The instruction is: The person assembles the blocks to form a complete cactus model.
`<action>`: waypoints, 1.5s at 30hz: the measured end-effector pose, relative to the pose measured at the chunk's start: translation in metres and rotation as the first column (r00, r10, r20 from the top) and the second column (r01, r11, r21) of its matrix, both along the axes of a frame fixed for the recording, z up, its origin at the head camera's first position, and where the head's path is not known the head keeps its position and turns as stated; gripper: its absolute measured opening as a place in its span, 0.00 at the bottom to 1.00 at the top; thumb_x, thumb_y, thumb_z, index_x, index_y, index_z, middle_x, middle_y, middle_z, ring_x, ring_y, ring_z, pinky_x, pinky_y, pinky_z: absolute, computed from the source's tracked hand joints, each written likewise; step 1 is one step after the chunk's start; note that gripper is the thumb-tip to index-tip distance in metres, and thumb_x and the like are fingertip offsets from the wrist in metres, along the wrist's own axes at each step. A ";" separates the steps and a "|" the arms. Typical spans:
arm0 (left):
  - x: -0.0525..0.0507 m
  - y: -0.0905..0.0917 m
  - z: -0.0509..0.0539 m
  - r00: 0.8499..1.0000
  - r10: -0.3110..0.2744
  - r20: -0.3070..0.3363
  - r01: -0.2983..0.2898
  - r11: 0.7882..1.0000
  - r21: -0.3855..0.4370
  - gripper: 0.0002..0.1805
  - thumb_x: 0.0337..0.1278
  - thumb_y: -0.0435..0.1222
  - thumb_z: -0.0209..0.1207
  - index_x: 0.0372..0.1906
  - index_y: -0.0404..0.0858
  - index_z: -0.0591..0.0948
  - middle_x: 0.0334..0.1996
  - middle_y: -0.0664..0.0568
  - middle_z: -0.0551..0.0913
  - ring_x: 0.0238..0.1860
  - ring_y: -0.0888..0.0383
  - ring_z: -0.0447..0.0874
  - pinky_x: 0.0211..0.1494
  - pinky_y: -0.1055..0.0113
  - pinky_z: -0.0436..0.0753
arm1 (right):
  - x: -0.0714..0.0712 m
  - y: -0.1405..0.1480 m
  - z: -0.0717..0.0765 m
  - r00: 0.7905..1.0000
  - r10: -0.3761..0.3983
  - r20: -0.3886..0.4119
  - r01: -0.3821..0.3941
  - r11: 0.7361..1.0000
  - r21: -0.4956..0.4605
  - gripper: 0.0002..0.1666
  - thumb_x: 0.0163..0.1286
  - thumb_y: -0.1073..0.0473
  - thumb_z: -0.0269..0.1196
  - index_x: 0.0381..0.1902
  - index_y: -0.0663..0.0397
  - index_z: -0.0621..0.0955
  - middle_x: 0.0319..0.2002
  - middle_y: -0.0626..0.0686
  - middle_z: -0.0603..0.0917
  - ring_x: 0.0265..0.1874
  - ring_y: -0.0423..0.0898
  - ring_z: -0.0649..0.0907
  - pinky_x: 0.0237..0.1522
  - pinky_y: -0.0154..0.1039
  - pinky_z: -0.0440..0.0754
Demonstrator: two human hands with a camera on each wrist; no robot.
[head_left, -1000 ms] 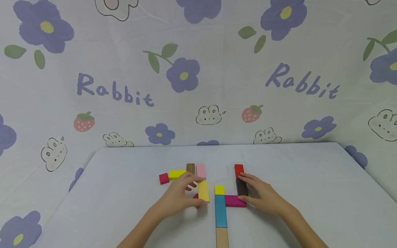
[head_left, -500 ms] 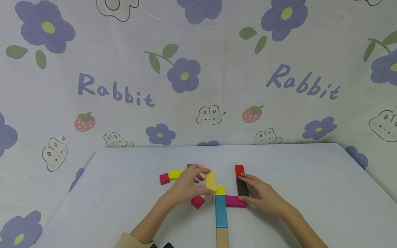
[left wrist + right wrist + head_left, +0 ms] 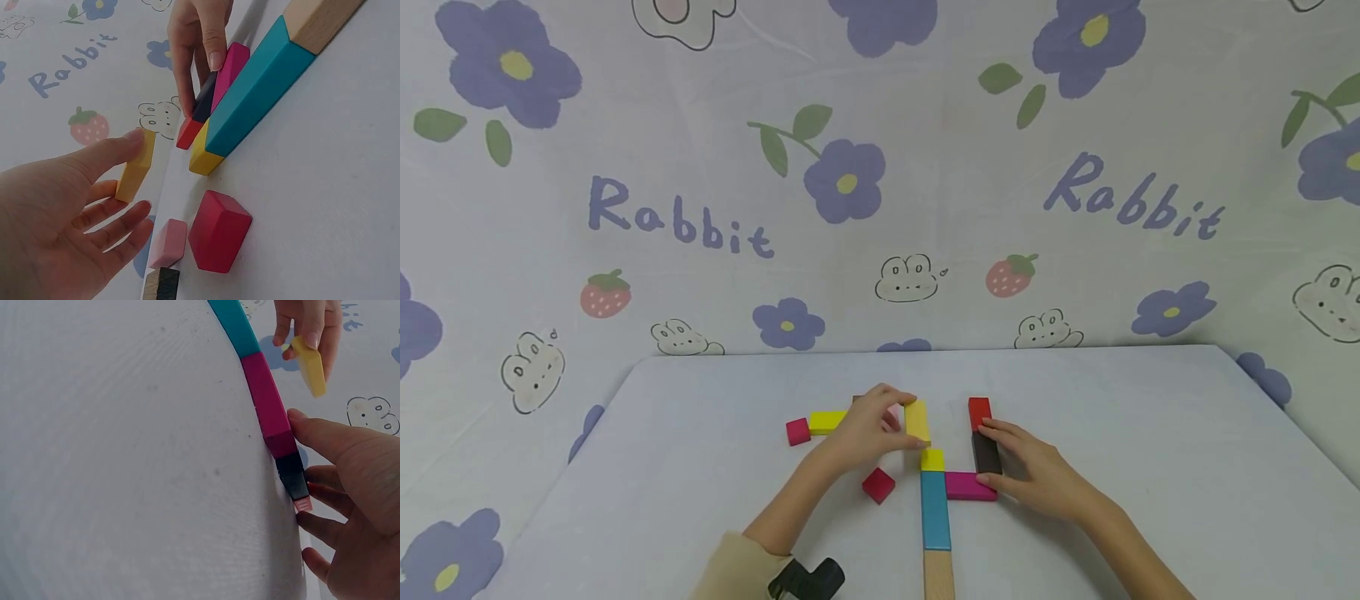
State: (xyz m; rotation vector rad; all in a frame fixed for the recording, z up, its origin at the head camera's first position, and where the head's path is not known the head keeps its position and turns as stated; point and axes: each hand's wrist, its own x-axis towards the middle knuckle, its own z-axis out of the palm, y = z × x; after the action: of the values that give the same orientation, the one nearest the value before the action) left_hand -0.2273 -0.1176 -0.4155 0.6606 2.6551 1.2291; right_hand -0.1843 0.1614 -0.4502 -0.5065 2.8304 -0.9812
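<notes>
My left hand [image 3: 859,435] pinches a pale yellow rectangular block [image 3: 917,422] between thumb and fingertips, raised off the table in the left wrist view [image 3: 139,165]. Just nearer than it lies a bright yellow cube [image 3: 932,461], at the far end of a blue block [image 3: 936,512]. A magenta block [image 3: 968,486] extends rightward from the blue one. On the right, my right hand [image 3: 1037,477] holds a black block [image 3: 986,452] lengthwise, thumb by the magenta block and a finger near the red block [image 3: 979,412]. The red block lines up beyond the black one.
A plain wooden block [image 3: 938,575] continues the row toward me. A crimson cube [image 3: 878,486] lies left of the blue block. Farther left are another red cube [image 3: 798,432] and a yellow block [image 3: 826,422]. Pink [image 3: 169,244] and dark-grained wooden [image 3: 161,284] blocks sit partly behind my left hand.
My left hand has carried the pale yellow block away and rightward, from beside the crimson cube to beyond the bright yellow cube. My right hand has stayed in place.
</notes>
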 end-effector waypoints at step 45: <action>-0.029 0.030 -0.026 1.000 -0.006 0.028 0.012 0.976 -0.219 0.35 0.63 0.45 0.73 0.72 0.38 0.77 0.68 0.44 0.78 0.68 0.46 0.75 0.74 0.50 0.76 | 0.001 0.001 0.000 1.000 0.016 -0.018 -0.017 1.000 -0.006 0.44 0.68 0.46 0.73 0.76 0.58 0.73 0.76 0.65 0.71 0.74 0.70 0.70 0.67 0.67 0.77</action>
State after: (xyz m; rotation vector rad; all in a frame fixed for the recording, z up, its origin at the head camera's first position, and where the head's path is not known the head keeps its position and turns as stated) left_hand -0.2566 -0.0876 -0.4412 0.6153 2.7073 0.9166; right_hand -0.1836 0.1621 -0.4500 -0.5411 2.8349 -0.9882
